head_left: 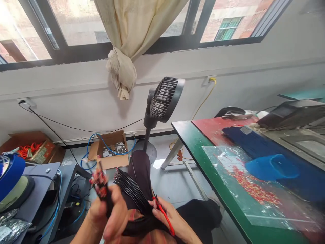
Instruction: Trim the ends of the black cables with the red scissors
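My left hand [111, 215] is closed around a bundle of black wires with red-tipped ends [99, 181], blurred by motion. A second fan of black wires [130, 188] spreads up from between my hands, over my dark-clothed knee [141, 167]. My right hand [169, 217] is closed on red-handled scissors [164, 213], the handle lying across the palm and the blades pointing up toward the wire fan.
A green-edged workbench [203, 152] at right carries a blue container [271, 166], small red parts [251, 186] under clear plastic and a dark machine [294, 115]. A standing fan [162, 101] is ahead. Cardboard boxes [109, 149] lie on the floor. A grey stand [38, 189] is at left.
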A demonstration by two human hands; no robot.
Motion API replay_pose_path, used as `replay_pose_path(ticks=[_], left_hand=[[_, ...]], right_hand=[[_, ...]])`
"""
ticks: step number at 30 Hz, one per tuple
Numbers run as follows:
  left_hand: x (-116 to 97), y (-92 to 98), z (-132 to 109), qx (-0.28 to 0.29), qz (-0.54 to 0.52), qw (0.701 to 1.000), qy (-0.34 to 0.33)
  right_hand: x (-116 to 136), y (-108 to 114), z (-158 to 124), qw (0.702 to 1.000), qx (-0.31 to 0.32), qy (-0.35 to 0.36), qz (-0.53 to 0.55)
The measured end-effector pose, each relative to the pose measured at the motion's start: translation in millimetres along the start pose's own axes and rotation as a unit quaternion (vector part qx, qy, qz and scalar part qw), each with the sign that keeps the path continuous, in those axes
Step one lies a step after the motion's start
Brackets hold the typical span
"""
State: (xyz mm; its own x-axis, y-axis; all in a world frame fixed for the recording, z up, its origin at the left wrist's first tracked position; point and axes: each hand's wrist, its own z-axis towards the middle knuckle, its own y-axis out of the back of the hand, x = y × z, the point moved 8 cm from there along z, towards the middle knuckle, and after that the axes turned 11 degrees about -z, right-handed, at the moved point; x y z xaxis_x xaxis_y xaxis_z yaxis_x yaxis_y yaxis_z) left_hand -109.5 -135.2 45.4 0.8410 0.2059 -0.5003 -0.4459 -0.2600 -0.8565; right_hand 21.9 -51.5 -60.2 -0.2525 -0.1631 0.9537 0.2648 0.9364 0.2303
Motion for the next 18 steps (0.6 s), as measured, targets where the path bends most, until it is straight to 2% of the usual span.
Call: replay_pose_path(ticks=[2,4,7,10,14,18], left_hand=[[6.7,-24.8,10.4,0.054,-0.017,0.998,0.019],[10.9,-35.5,31.3,0.032,0.02,0.999,0.02],[23.5,-46.5,67.5,-0.006,0.13,0.99,0.059],[42.9,-59.6,97.1,-0.006,0.227,0.969,0.096],[73.6,-73.2,123.4,-0.001,0.314,0.946,0.077],[116.9,-70.3,136.4,-0.01,0.323,0.935,0.148]], right_hand=[[-2.6,5.3,-2.5,0.999,-0.041,-0.01,0.008],[-5.7,19.6,-6.8,0.994,-0.109,-0.028,0.011],[2.0,57.4,-22.0,0.976,-0.214,-0.038,0.005],[29.9,104.7,-46.4,0.955,-0.292,-0.021,-0.04],[66.1,156.2,-70.6,0.934,-0.34,-0.002,-0.105],[65.7,192.3,-69.5,0.93,-0.361,-0.016,-0.063]])
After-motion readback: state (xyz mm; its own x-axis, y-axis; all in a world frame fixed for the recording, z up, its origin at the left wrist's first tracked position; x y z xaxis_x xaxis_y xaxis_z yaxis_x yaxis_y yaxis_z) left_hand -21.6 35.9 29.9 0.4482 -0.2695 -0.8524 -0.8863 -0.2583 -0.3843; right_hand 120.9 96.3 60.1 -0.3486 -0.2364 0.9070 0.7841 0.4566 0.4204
